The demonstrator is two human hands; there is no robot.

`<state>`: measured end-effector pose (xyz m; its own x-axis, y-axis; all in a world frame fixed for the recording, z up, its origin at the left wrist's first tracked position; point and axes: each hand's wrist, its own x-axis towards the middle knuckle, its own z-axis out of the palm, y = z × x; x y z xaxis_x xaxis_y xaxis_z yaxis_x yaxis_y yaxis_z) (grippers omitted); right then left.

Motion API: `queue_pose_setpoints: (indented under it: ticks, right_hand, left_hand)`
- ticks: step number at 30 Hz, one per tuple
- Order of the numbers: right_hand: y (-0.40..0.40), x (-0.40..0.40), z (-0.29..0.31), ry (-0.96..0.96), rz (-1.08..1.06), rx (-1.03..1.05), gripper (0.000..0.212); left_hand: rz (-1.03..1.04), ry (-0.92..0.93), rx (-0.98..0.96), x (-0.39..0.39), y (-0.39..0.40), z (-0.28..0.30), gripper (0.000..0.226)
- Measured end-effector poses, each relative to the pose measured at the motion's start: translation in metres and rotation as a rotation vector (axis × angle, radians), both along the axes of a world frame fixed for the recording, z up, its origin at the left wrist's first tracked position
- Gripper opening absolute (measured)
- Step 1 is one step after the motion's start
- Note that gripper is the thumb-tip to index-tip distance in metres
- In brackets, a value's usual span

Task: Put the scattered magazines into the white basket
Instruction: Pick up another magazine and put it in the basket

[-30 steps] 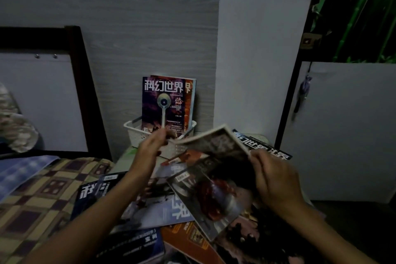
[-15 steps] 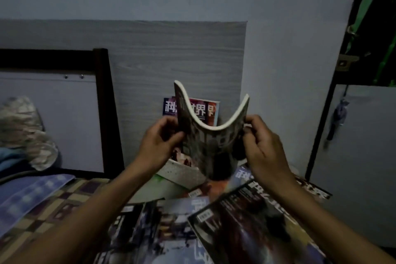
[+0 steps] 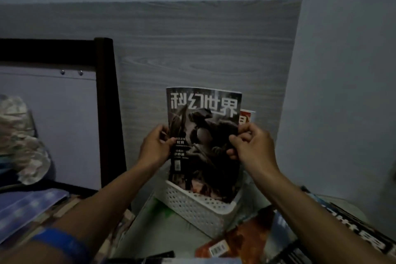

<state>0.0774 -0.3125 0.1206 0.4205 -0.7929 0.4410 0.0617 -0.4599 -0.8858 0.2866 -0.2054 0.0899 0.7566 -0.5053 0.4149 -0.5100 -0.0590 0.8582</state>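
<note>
A dark grey magazine with large white characters stands upright, its lower edge down inside the white perforated basket. My left hand grips its left edge and my right hand grips its right edge. Behind it a second magazine with a red cover peeks out at the right, also in the basket. More magazines lie scattered at the bottom: an orange one and a dark one with white characters at the right.
The basket stands on a small pale table against a grey wood-grain wall panel. A dark bed frame post rises at the left, with patterned bedding below it. A white wall is at the right.
The bent magazine in both hands has been straightened and lowered upright into the basket, in front of the one standing there. The camera has moved closer to the basket.
</note>
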Motion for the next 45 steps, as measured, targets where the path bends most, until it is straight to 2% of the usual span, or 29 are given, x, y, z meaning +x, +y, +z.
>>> queue_pose_setpoints:
  ticks: [4, 9, 11, 14, 17, 19, 21, 24, 28, 30, 31, 33, 36, 38, 40, 42, 43, 44, 45]
  right_hand:
    - [-0.009, 0.006, -0.028, 0.036, -0.01, 0.003, 0.023]
    - [-0.023, -0.004, -0.047, 0.128, -0.322, -0.179, 0.014]
    - [-0.032, -0.006, -0.053, 0.136, -0.364, -0.107, 0.031]
    - [-0.041, 0.001, -0.049, 0.143, -0.144, 0.13, 0.058]
    - [-0.044, 0.013, -0.05, 0.253, 0.022, -0.008, 0.064]
    - [-0.039, 0.016, -0.051, 0.213, 0.116, -0.017, 0.069]
    - [-0.039, 0.017, -0.055, 0.162, 0.165, -0.033, 0.066]
    - [-0.042, 0.014, -0.058, 0.165, 0.17, -0.062, 0.061]
    - [-0.046, 0.009, -0.056, 0.37, 0.171, -0.16, 0.037]
    - [-0.047, 0.004, -0.055, 0.377, 0.097, -0.104, 0.039]
    - [-0.045, 0.0, -0.054, 0.381, 0.069, -0.052, 0.044]
    - [-0.039, -0.015, -0.05, 0.428, 0.046, 0.029, 0.058]
    - [-0.021, -0.058, -0.049, 0.544, 0.032, 0.004, 0.069]
    - [-0.003, -0.094, -0.053, 0.533, 0.019, -0.027, 0.059]
    - [0.02, -0.131, -0.058, 0.517, 0.024, -0.068, 0.039]
    - [0.043, -0.166, -0.063, 0.593, 0.027, -0.141, 0.021]
    - [0.053, -0.18, -0.065, 0.661, 0.008, -0.183, 0.013]
    - [0.064, -0.195, -0.068, 0.741, -0.029, -0.225, 0.005]
    - [0.072, -0.206, -0.072, 0.841, -0.097, -0.283, 0.008]
  left_hand:
    - [0.008, -0.018, 0.026, 0.016, -0.015, -0.017, 0.02]
    - [0.009, -0.011, 0.182, 0.016, -0.031, -0.036, 0.048]
    - [-0.032, -0.015, 0.259, 0.014, -0.034, -0.041, 0.061]
    - [-0.057, -0.09, 0.37, 0.013, -0.03, -0.041, 0.061]
    - [-0.133, -0.105, 0.419, 0.011, -0.026, -0.038, 0.072]
    - [-0.16, -0.13, 0.475, 0.011, -0.025, -0.037, 0.082]
    - [-0.138, -0.159, 0.531, 0.012, -0.025, -0.038, 0.09]
    - [-0.065, -0.181, 0.524, 0.011, -0.028, -0.042, 0.077]
    - [0.028, -0.222, 0.62, 0.01, -0.033, -0.046, 0.046]
    - [0.039, -0.232, 0.646, 0.007, -0.032, -0.044, 0.044]
    - [0.059, -0.243, 0.615, 0.005, -0.03, -0.042, 0.045]
    - [0.113, -0.24, 0.437, -0.002, -0.022, -0.036, 0.05]
    - [0.155, -0.306, 0.236, -0.026, 0.008, -0.037, 0.048]
    - [0.088, -0.414, 0.18, -0.054, 0.035, -0.045, 0.038]
    - [-0.09, -0.439, 0.151, -0.091, 0.066, -0.051, 0.021]
    - [-0.281, -0.451, 0.247, -0.131, 0.093, -0.052, 0.007]
    - [-0.361, -0.467, 0.34, -0.149, 0.101, -0.051, 0.008]
    - [-0.43, -0.479, 0.45, -0.167, 0.107, -0.051, 0.02]
    - [-0.492, -0.48, 0.566, -0.181, 0.109, -0.051, 0.032]
